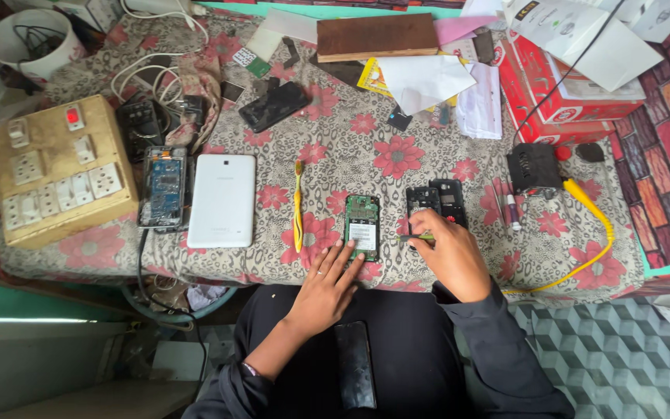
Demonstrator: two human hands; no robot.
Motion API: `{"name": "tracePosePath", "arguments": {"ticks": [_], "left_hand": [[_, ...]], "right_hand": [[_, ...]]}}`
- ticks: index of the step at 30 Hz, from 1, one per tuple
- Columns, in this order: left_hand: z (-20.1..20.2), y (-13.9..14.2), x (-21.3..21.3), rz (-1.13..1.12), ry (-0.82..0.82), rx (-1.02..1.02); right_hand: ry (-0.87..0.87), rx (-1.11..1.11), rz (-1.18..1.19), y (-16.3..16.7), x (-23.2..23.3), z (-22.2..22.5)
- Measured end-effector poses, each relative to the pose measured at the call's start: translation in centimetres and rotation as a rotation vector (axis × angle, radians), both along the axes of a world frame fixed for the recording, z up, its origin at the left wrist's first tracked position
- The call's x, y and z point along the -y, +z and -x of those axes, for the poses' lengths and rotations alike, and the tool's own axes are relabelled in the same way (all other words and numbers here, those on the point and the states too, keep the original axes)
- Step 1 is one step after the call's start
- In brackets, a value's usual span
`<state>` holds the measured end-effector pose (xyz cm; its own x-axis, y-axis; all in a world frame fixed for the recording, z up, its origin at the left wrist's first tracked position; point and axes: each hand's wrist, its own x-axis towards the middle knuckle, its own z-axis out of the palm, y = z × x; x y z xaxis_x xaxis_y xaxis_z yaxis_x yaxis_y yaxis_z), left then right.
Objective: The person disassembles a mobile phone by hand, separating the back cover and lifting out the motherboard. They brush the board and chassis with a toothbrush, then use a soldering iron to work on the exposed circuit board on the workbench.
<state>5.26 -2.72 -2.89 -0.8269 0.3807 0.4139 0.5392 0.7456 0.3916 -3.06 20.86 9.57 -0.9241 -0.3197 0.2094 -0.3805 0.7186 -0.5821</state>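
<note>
On a counter draped in floral cloth, a white tablet and a yellow toothbrush lie at nine o'clock of an opened phone, its green circuit board bared. The left hand rests open, fingertips steadying the board's lower edge, while the right hand, at three o'clock, grips a thin tool beside a black phone frame. Disassembly appears under way; the next move likely demands a steady, precise touch.

Single head-worn view: we look steeply down from above the seated person, facing forward across the desk, near enough that lap, both forearms and the whole cloth-covered surface fill our frame.
</note>
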Motion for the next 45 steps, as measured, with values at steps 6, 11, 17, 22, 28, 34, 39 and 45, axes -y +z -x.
{"name": "tracePosePath", "arguments": {"ticks": [6, 11, 17, 22, 28, 34, 39, 45], "left_hand": [[1.2, -0.9, 0.6, -0.005, -0.002, -0.016], [2.4, -1.2, 1.0, 0.015, 0.004, -0.005], [3.7, -1.4, 1.6, 0.024, -0.013, 0.053], [4.1, -2.4, 2.4, 0.008, -0.026, 0.078], [4.0, -3.9, 2.6, 0.035, 0.124, -0.026], [4.0, -5.0, 3.6, -0.017, 0.062, 0.006], [3.9, -5.1, 3.8, -0.05, 0.055, -0.016], [3.6, -4.5, 3.8, -0.062, 0.052, 0.003]], "right_hand": [[-0.087, -0.01, 0.273, -3.0, 2.4, 2.2], [-0.154, -0.249, 0.301, -6.8, 3.5, 3.5], [-0.086, -0.221, 0.363, -10.5, 4.7, 4.0], [-0.071, -0.111, 0.416, -11.3, 4.9, 4.4], [-0.061, -0.05, 0.617, -10.9, 5.8, 4.5], [0.054, -0.202, 0.594, -12.8, 7.2, 3.1], [0.105, -0.195, 0.625, -13.7, 8.0, 2.7], [0.052, -0.241, 0.677, -12.8, 8.2, 5.0]]}}
